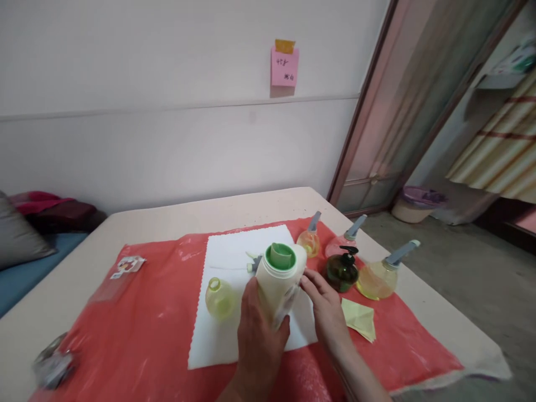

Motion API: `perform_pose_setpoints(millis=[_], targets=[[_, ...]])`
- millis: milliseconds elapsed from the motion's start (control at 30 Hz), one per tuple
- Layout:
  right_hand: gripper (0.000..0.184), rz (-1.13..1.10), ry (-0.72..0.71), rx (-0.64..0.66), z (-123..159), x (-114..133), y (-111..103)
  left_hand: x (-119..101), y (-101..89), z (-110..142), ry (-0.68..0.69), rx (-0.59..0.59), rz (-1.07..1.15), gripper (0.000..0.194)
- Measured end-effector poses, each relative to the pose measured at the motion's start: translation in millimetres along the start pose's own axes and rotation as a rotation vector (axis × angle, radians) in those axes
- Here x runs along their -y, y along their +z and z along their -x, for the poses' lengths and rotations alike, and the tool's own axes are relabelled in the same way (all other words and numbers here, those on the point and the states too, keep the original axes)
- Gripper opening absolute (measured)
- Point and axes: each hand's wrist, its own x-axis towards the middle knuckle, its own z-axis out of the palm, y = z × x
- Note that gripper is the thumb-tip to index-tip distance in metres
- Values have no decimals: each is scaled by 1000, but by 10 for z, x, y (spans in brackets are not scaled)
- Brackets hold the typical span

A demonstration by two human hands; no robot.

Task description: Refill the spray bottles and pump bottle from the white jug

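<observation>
A white detergent-style bottle [272, 285] with a green pour spout and no cap over it stands tilted in front of me. My left hand [259, 335] is wrapped round its lower body. With bent fingers, my right hand [324, 307] grips the bottle's right side, where a whitish, partly see-through patch shows. To the left, a yellowish round bottle [220, 298] with an open neck rests on a white scalloped sheet [218, 346]. Behind the big bottle lies a dark grey and pale green pump head [254, 262], partly hidden.
Right of my hands stand a dark green pump bottle [342, 272] and several clear bottles with grey pumps, one holding yellow liquid [377, 279]. A yellow cloth [359, 318] lies nearby. Red plastic [167, 312] covers the table; a clear packet [125, 268] sits left. A wall [167, 151] rises behind.
</observation>
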Motion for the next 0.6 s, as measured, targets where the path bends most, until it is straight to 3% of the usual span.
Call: perform_pose_setpoints(millis=[133,300,467,600], targets=[[57,51,15,-4,-40,14,-3,5,-126,-103,-216,100,52,87],[63,135,26,-47,-17,19,61,-10,-294,-248,-402,365,-127,74],[72,143,5,8,-40,53,107,84,-156,-201,-415,408,45,75],[70,70,-42,-46,-189,35,37,163,-6,-167,-276,485,292,79]])
